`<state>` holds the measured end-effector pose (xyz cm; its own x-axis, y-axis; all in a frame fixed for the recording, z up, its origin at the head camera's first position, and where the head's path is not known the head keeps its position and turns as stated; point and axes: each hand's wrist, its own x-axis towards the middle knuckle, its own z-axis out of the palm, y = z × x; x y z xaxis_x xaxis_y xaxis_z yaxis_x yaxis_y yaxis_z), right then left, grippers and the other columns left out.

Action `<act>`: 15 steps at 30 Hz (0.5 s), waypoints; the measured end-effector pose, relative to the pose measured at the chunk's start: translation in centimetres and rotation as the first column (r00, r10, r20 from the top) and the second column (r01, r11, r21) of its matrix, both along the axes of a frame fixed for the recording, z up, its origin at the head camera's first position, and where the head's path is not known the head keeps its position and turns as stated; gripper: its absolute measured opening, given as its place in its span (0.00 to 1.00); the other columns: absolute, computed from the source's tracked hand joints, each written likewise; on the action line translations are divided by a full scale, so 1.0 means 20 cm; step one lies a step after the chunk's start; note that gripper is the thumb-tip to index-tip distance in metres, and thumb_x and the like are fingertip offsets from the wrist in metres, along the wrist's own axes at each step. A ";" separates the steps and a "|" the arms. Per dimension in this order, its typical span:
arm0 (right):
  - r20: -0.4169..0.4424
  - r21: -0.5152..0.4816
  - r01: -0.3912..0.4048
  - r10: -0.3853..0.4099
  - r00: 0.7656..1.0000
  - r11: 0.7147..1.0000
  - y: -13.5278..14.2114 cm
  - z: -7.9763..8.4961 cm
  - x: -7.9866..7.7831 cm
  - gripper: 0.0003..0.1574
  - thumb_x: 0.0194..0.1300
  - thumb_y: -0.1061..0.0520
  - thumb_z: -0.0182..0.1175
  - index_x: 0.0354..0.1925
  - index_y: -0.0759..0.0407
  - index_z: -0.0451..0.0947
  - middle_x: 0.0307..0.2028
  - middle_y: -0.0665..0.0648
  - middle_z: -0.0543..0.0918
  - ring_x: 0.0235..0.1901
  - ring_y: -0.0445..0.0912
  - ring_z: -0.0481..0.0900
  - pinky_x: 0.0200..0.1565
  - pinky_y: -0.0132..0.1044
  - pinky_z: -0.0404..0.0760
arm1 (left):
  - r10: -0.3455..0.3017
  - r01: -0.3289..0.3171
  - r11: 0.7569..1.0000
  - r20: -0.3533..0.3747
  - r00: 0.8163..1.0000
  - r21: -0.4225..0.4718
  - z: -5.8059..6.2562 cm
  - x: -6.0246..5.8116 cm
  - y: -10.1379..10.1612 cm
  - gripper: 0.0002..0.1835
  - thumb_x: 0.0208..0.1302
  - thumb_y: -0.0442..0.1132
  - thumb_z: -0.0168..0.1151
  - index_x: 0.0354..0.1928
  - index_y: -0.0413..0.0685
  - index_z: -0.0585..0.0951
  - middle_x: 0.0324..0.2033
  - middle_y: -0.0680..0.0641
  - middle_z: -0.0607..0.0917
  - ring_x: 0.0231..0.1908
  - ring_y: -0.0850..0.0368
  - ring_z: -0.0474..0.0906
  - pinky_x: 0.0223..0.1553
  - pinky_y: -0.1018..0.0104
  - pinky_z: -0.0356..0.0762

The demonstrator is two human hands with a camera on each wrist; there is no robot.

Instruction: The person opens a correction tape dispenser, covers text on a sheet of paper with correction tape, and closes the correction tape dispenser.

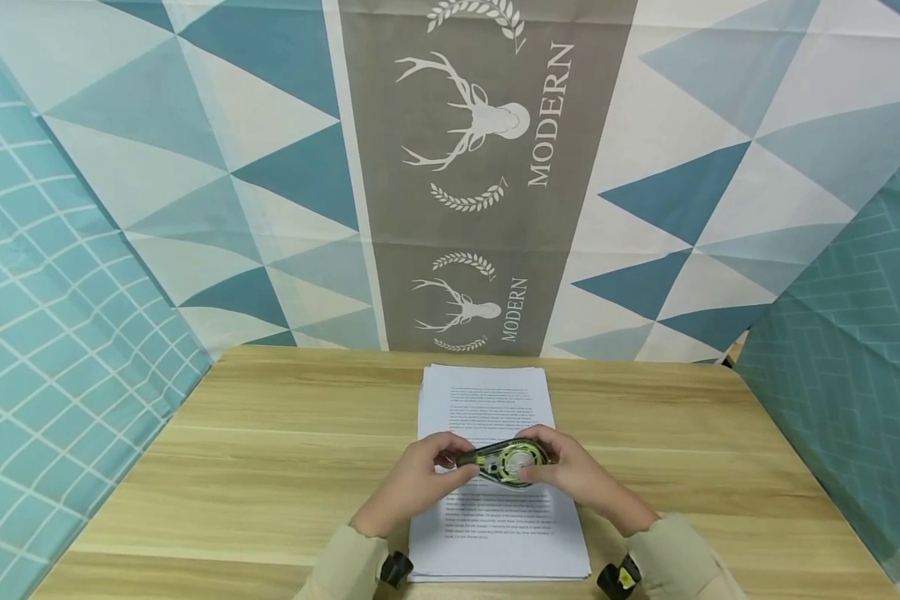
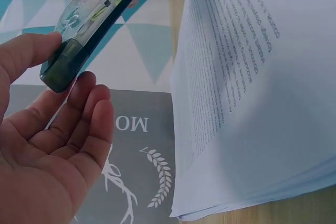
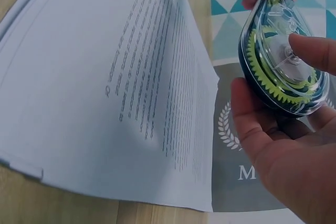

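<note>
A correction tape [image 1: 501, 463] with a clear case and green gears inside is held in both hands, above a stack of printed paper [image 1: 498, 557]. My left hand [image 1: 420, 482] pinches its narrow dark-capped end between thumb and fingers; the left wrist view shows the dark cap [image 2: 65, 66] close up. The wide round body is gripped by my right hand [image 1: 585, 477], thumb on the clear face and fingers beneath. In the right wrist view the green gear [image 3: 262, 74] shows through the case. The tape's underside is mostly hidden.
The paper stack lies lengthwise on a wooden table [image 1: 285, 467], its top sheet covered in lines of text. A patterned cloth backdrop [image 1: 300, 167] hangs behind the table, with teal cloths on both sides. Each wrist carries a small black device [image 1: 396, 569].
</note>
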<state>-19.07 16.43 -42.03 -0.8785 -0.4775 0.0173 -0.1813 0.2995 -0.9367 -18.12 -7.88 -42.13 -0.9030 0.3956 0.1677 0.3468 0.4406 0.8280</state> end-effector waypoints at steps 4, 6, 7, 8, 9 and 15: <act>0.010 -0.027 -0.009 0.009 1.000 1.000 -0.01 0.00 0.01 0.24 0.57 0.62 0.61 0.52 0.69 0.69 0.46 0.66 0.75 0.40 0.43 0.75 0.41 0.30 0.77 | 0.007 -0.008 1.000 0.017 1.000 0.022 0.01 0.01 -0.01 0.12 0.59 0.45 0.64 0.41 0.46 0.80 0.32 0.52 0.81 0.32 0.64 0.72 0.36 0.73 0.72; 0.033 -0.048 -0.015 0.017 0.999 0.999 -0.02 0.00 0.01 0.25 0.58 0.63 0.60 0.52 0.70 0.68 0.46 0.67 0.74 0.41 0.43 0.75 0.41 0.30 0.77 | 0.012 -0.013 1.000 0.020 1.000 0.028 0.01 0.01 -0.01 0.12 0.59 0.45 0.64 0.41 0.46 0.80 0.32 0.52 0.80 0.31 0.65 0.72 0.35 0.74 0.72; 0.046 -0.060 -0.018 0.021 0.999 0.998 -0.02 0.00 0.01 0.25 0.58 0.63 0.60 0.53 0.70 0.67 0.47 0.67 0.74 0.41 0.43 0.75 0.42 0.30 0.77 | 0.012 -0.012 0.999 0.019 1.000 0.035 0.01 0.01 -0.01 0.12 0.59 0.45 0.64 0.41 0.46 0.80 0.32 0.52 0.81 0.31 0.65 0.72 0.35 0.74 0.73; 0.062 -0.071 -0.023 0.027 0.998 0.997 -0.03 0.01 0.01 0.26 0.59 0.63 0.59 0.54 0.70 0.66 0.47 0.67 0.73 0.42 0.43 0.74 0.42 0.30 0.77 | 0.013 -0.014 0.999 0.017 1.000 0.036 0.01 0.01 -0.01 0.12 0.59 0.45 0.64 0.41 0.46 0.80 0.32 0.52 0.81 0.32 0.65 0.72 0.35 0.74 0.73; 0.077 -0.079 -0.026 0.032 0.996 0.997 -0.03 0.01 0.01 0.26 0.59 0.62 0.58 0.54 0.70 0.65 0.48 0.67 0.73 0.42 0.43 0.74 0.43 0.31 0.77 | 0.014 -0.015 0.999 0.014 1.000 0.039 0.01 0.01 -0.01 0.12 0.59 0.45 0.64 0.41 0.46 0.80 0.32 0.52 0.81 0.32 0.66 0.72 0.36 0.74 0.73; 0.115 -0.021 -0.003 0.006 0.993 1.000 -0.05 0.02 0.03 0.29 0.62 0.54 0.60 0.57 0.67 0.65 0.49 0.63 0.76 0.43 0.44 0.76 0.43 0.30 0.77 | 0.021 -0.021 0.999 -0.004 1.000 0.046 0.01 0.02 -0.01 0.13 0.60 0.45 0.63 0.41 0.45 0.81 0.34 0.51 0.82 0.33 0.66 0.73 0.37 0.73 0.74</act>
<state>-18.41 15.49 -41.71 -0.8730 -0.4822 -0.0735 -0.0735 0.2789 -0.9575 -17.77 -8.06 -41.91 -0.9102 0.3682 0.1897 0.3418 0.4090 0.8461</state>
